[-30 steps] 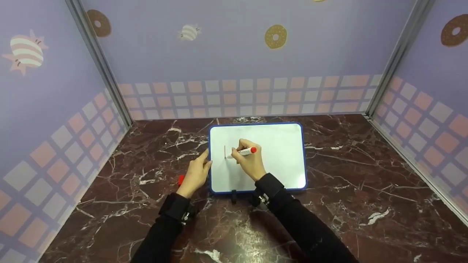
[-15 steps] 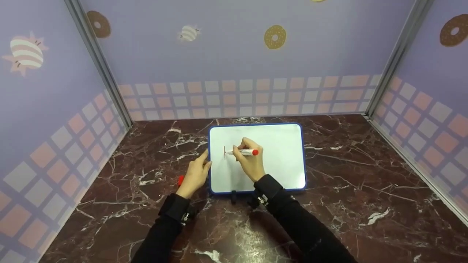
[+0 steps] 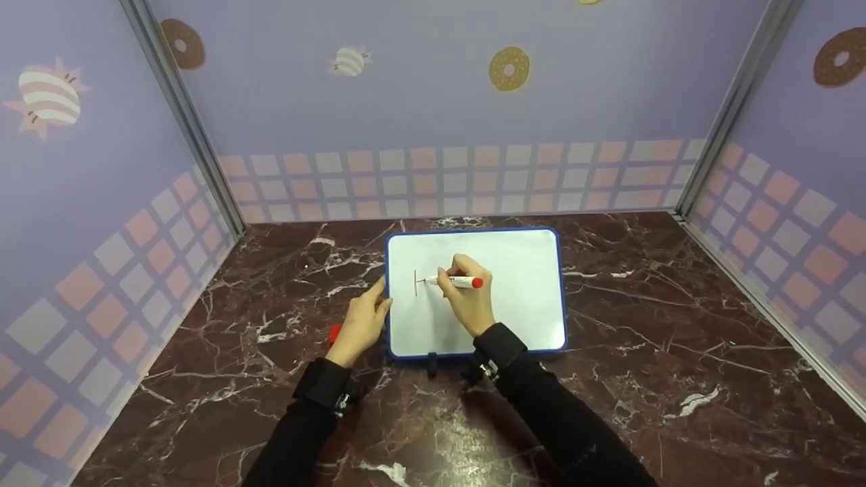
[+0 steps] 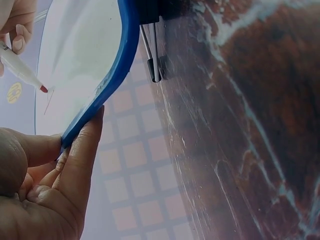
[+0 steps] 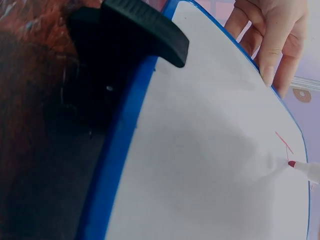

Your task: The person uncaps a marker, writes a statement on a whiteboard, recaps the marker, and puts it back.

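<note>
A whiteboard (image 3: 517, 297) with a blue frame stands tilted on the dark marble table. My right hand (image 3: 470, 297) pinches a white marker (image 3: 460, 282) with a red end, its red tip on the left part of the board. Beside the tip are red lines (image 5: 284, 142): an upright stroke with a short sideways stroke from its middle. The left hand (image 3: 365, 318) grips the board's left edge; in the left wrist view its thumb (image 4: 42, 150) lies on the front and the fingers (image 4: 82, 160) behind. Most of the right hand is outside the right wrist view.
A black clip-like holder (image 3: 432, 364) sits at the board's lower edge, with thin metal legs (image 4: 152, 50) seen in the left wrist view. A small red object (image 3: 335, 333) lies partly hidden beside the left wrist. Patterned walls enclose the table (image 3: 676, 352) at the back and sides.
The marker tip has gone from the foot of the upright stroke up to its middle, then rightward, leaving a short sideways red line. The left hand and the board have stayed put.
</note>
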Available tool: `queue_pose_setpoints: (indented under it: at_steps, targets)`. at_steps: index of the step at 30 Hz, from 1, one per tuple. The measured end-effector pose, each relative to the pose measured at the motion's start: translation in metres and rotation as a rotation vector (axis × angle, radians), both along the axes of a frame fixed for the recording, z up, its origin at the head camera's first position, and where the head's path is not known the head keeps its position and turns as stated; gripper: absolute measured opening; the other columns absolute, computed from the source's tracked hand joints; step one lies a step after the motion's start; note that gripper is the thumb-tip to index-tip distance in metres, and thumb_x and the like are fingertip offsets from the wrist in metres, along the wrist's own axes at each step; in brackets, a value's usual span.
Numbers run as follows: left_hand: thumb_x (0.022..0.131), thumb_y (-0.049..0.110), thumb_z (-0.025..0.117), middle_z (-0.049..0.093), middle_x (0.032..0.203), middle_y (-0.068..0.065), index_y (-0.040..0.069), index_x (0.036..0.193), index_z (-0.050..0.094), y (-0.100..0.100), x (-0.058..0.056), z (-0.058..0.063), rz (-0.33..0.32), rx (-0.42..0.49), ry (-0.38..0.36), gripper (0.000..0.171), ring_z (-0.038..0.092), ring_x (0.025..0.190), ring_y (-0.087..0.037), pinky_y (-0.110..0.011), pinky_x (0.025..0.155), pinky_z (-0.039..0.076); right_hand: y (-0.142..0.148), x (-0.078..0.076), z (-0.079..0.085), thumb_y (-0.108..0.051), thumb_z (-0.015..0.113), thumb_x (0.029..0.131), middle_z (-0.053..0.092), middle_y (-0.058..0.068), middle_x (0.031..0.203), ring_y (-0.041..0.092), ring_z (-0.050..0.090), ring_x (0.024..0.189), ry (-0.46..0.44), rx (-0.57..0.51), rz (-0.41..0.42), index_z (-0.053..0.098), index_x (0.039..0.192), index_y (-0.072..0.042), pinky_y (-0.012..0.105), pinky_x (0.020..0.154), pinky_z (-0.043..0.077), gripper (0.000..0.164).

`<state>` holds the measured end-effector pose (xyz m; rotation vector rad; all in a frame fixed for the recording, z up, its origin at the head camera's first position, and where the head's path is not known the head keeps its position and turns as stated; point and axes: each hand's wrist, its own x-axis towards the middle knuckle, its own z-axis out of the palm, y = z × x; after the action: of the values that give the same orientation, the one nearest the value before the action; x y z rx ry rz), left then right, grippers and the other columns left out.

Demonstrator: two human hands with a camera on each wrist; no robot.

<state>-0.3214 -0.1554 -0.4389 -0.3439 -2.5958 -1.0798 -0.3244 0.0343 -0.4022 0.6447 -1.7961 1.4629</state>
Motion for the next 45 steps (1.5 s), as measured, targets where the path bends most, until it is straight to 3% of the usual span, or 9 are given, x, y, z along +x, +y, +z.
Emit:
queue_pose_setpoints:
  at_steps: [13, 18, 23, 29, 34, 40, 45]
  targets:
    - [0.098, 0.003, 0.055, 0.072, 0.092, -0.024, -0.010, 0.143, 0.044, 0.000, 0.001, 0.001, 0.001, 0.011, -0.010, 0.048, 0.061, 0.064, -0.024, -0.039, 0.063, 0.052, 0.000, -0.003, 0.002, 0.015, 0.064, 0.084, 0.059, 0.022, 0.064, 0.022, 0.058, 0.049, -0.015, -0.025, -0.020, 0.045, 0.065, 0.010, 0.012, 0.050, 0.040, 0.027]
    - [0.098, 0.003, 0.056, 0.072, 0.094, -0.024, -0.008, 0.143, 0.045, 0.000, 0.001, 0.001, 0.004, -0.001, 0.002, 0.049, 0.062, 0.070, -0.026, -0.043, 0.069, 0.053, 0.000, -0.017, -0.009, 0.015, 0.064, 0.084, 0.058, 0.022, 0.065, 0.024, 0.058, 0.049, -0.026, -0.011, -0.039, 0.043, 0.065, 0.009, 0.011, 0.049, 0.040, 0.029]
    - [0.098, 0.003, 0.056, 0.072, 0.094, -0.024, -0.008, 0.143, 0.045, 0.000, 0.000, 0.001, 0.007, 0.001, -0.001, 0.048, 0.062, 0.069, -0.026, -0.042, 0.068, 0.052, 0.002, -0.025, -0.021, 0.014, 0.064, 0.083, 0.055, 0.017, 0.062, 0.019, 0.054, 0.045, 0.018, 0.005, -0.037, 0.041, 0.062, 0.005, 0.015, 0.046, 0.039, 0.032]
    - [0.098, 0.004, 0.056, 0.072, 0.095, -0.024, -0.009, 0.143, 0.044, -0.001, 0.001, 0.001, 0.009, 0.003, -0.005, 0.048, 0.063, 0.071, -0.026, -0.043, 0.070, 0.053, 0.004, -0.022, -0.027, 0.013, 0.061, 0.082, 0.051, 0.012, 0.059, 0.009, 0.050, 0.044, 0.031, 0.006, 0.017, 0.039, 0.062, 0.002, 0.016, 0.044, 0.036, 0.031]
    - [0.099, 0.004, 0.055, 0.072, 0.096, -0.025, -0.008, 0.144, 0.043, -0.002, 0.002, 0.001, -0.001, 0.012, -0.009, 0.049, 0.065, 0.073, -0.027, -0.042, 0.069, 0.053, 0.001, -0.013, -0.024, 0.020, 0.059, 0.080, 0.049, 0.018, 0.057, 0.010, 0.045, 0.043, -0.001, 0.006, 0.019, 0.038, 0.061, 0.008, 0.014, 0.045, 0.031, 0.031]
    - [0.098, 0.003, 0.056, 0.072, 0.089, -0.023, -0.007, 0.144, 0.044, -0.002, 0.001, 0.000, -0.001, 0.012, -0.001, 0.049, 0.062, 0.060, -0.022, -0.036, 0.060, 0.052, 0.001, -0.016, -0.028, 0.019, 0.060, 0.079, 0.050, 0.019, 0.057, 0.007, 0.044, 0.044, 0.001, 0.015, 0.004, 0.038, 0.061, 0.008, 0.013, 0.045, 0.030, 0.031]
    - [0.098, 0.003, 0.056, 0.072, 0.089, -0.022, -0.010, 0.143, 0.044, -0.001, 0.001, 0.000, -0.004, 0.010, -0.001, 0.048, 0.059, 0.057, -0.019, -0.034, 0.058, 0.050, 0.005, -0.018, -0.027, 0.016, 0.060, 0.080, 0.052, 0.015, 0.056, 0.005, 0.047, 0.043, 0.017, -0.044, 0.016, 0.039, 0.061, 0.004, 0.015, 0.043, 0.035, 0.031]
